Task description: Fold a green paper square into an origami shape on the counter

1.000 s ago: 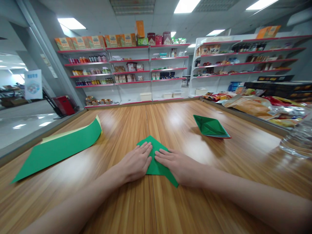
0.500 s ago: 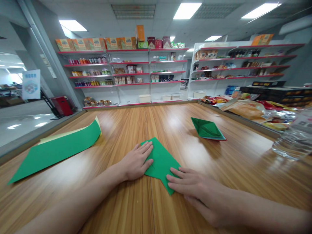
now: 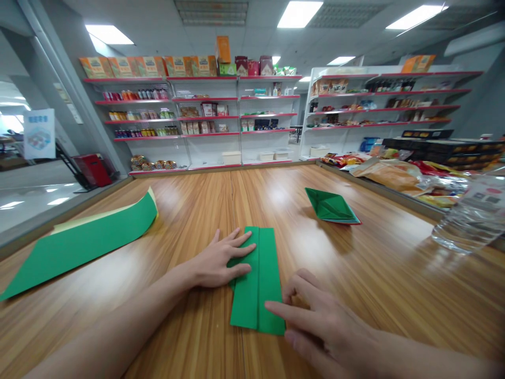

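A folded sheet of green paper point(image 3: 267, 273) lies on the wooden table in front of me, long and narrow, with a seam running down its middle. My left hand point(image 3: 224, 259) rests on its left edge, fingers spread flat. Part of the paper under that hand is hidden. At the lower right corner, my right hand point(image 3: 321, 310) touches the paper with an outstretched index finger. Its other fingers are curled, and nothing shows in them.
Green paper sheets point(image 3: 94, 237) with a pale yellow layer lie curled at left. A folded green paper piece point(image 3: 333, 206) sits at right. Beyond it stand a clear plastic bottle point(image 3: 469, 221) and packaged snacks point(image 3: 390, 171). Stocked shelves point(image 3: 205, 137) line the back.
The green paper has gone from a slanted, angular shape to an upright rectangle. My left fingers have spread, and my right hand has changed from flat fingers to a pointing index finger.
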`<state>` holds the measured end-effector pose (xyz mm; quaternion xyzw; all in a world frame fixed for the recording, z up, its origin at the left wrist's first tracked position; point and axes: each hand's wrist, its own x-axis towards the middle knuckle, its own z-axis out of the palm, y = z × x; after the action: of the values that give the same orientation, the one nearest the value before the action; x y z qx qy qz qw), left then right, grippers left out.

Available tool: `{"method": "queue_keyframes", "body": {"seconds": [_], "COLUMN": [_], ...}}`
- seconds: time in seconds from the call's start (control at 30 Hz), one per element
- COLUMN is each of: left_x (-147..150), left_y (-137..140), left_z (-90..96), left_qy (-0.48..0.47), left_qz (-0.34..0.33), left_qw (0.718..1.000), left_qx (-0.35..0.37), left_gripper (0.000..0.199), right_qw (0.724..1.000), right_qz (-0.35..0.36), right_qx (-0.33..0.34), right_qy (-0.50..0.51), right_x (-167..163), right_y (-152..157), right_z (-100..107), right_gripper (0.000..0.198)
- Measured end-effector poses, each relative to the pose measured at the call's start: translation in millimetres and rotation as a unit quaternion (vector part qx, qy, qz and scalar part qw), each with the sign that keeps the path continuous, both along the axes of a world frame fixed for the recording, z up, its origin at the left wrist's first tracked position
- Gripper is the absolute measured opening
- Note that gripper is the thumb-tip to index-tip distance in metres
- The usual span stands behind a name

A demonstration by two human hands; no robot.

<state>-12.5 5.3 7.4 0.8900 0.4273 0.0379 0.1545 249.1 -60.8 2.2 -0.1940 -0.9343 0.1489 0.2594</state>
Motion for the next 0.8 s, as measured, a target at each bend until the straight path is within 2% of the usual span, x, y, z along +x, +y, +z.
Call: {"method": "queue_keyframes", "body": {"seconds": [0.1,0.17,0.33,0.5,0.63,0.7,0.8], "left_x": [0.0,-0.5,-2.8,-2.7,-2.4,-2.6,-2.1], "left_y": [-2.2,-2.5,-0.7,0.0,-0.1,-0.4,-2.3], "left_z": [2.7,3.1,2.7,3.2,1.3,-0.2,-2.0], "left_qy": [0.005,0.01,0.011,0.013,0.018,0.021,0.026], "left_qz": [-0.008,-0.016,-0.032,-0.033,-0.029,-0.03,-0.034], "left_qw": [1.0,1.0,0.999,0.999,0.999,0.999,0.999], "left_qx": [-0.01,-0.016,-0.021,-0.025,-0.022,-0.023,-0.021], "left_gripper": [0.084,0.091,0.09,0.088,0.088,0.093,0.103], "right_qw": [0.997,0.995,0.996,0.998,0.996,0.99,0.974], "right_qz": [0.006,0.008,0.012,0.011,-0.014,-0.051,-0.111], "right_qx": [0.012,0.009,0.004,-0.005,-0.073,-0.126,-0.198], "right_qy": [-0.08,-0.095,-0.083,-0.059,-0.043,-0.033,-0.016], "right_x": [-5.4,-9.7,-20.2,-26.2,-31.0,-34.2,-37.8], "right_y": [2.4,6.5,24.9,35.8,35.9,33.9,30.6], "right_z": [2.6,3.6,3.4,4.2,-1.2,-4.2,-5.7], "right_gripper": [0.039,0.035,0.024,0.026,0.014,0.006,0.007]}}
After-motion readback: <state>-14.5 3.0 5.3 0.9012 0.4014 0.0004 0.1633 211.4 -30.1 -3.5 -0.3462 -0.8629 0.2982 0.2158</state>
